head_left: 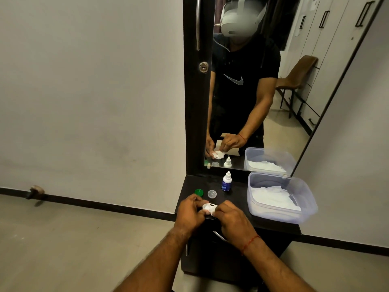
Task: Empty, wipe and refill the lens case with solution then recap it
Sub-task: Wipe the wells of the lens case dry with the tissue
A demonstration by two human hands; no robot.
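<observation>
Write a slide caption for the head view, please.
Both hands wipe the lens case with tissue; caps lie off.

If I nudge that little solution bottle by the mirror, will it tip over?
Probably, yes. The solution bottle stands upright, tall and narrow on a small base, so a push near its white tip would likely topple it. It looks like light plastic, so it should slide easily on the smooth dark tabletop, and being round, it may roll.

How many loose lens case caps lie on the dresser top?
2: a green cap at the left, and a clear cap beside it, left of the solution bottle. None seem hidden.
</observation>
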